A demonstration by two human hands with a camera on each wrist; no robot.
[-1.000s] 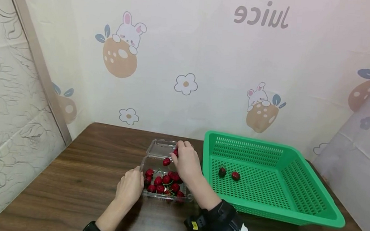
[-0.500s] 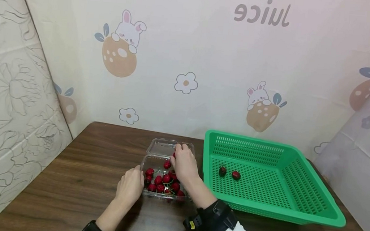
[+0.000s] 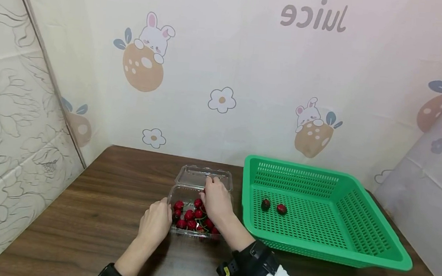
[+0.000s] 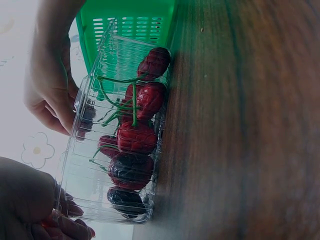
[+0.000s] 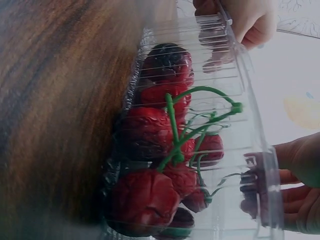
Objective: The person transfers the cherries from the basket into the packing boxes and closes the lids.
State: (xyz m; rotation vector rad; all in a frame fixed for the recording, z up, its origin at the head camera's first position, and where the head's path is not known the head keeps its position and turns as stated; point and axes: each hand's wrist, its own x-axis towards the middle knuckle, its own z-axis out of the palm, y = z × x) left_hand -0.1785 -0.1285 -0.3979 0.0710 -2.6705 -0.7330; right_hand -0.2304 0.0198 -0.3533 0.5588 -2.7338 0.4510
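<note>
A clear plastic clamshell box (image 3: 198,234) stands with its lid (image 3: 192,177) folded back, holding several red cherries (image 3: 189,215) with green stems. My left hand (image 3: 155,221) grips its left wall, fingertips inside the rim. My right hand (image 3: 217,202) reaches over the right part of the box and pinches a dark red cherry (image 5: 255,187), mostly hidden by the fingers from above. In the right wrist view a thin stem runs from this cherry down toward another cherry (image 5: 196,201) lower in the box.
To the right of the box stands a green perforated basket (image 3: 367,262), with two cherries (image 3: 281,209) on its floor. Everything rests on a brown wooden table (image 3: 95,206). A patterned wall covering (image 3: 221,129) rises behind it.
My right hand has moved toward me and lower over the box with its cherry. A cherry below its fingertips has come down nearer the others. The left hand has stayed put.
</note>
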